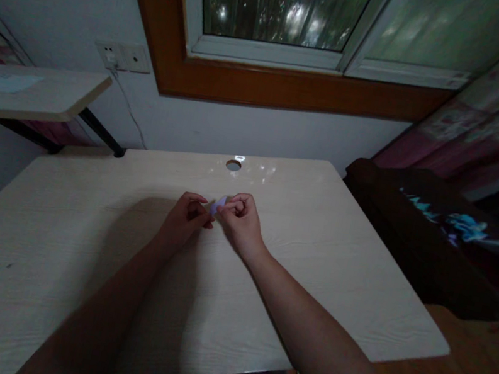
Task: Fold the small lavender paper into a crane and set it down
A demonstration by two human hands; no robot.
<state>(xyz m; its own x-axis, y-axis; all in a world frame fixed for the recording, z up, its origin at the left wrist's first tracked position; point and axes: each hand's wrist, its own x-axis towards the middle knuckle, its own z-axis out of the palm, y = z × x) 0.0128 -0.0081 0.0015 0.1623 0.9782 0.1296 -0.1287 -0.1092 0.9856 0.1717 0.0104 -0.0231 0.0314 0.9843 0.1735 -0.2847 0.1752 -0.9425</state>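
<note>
Both hands are out over the far half of the desk (337, 259), approx. midway btwn its left & right edges, just nearer the person than the round hole (233, 164) by the far edge. Small pale purple piece (218, 205) is btwn the fingertips of the two hands; looks thin, but too small & dim to tell what it is. R hand (242, 221) pinches its right side, thumb vs. forefinger, other fingers curled in. L hand (184, 219) has thumb & fingertips pinched on its left side, w/ the forefinger arched above; lower fingers partly hidden, so can't tell exactly how they sit. Also can't tell if the hands touch the desktop. Forearms come in over the near edge, w/ a soft shadow (118, 242) on the desktop left of the L arm. At the desk's far left corner, a raised shelf (52, 106) stands on black legs; wall socket (122, 57) above, w/ a white cord (128, 106) running down behind the far edge. Window (284, 8) w/ brown frame beyond the far edge; pinkish curtain (473, 132) off past the far right corner, dark couch-like seat (383, 213) alongside the right edge w/ a blue cloth (465, 227) on it.
</note>
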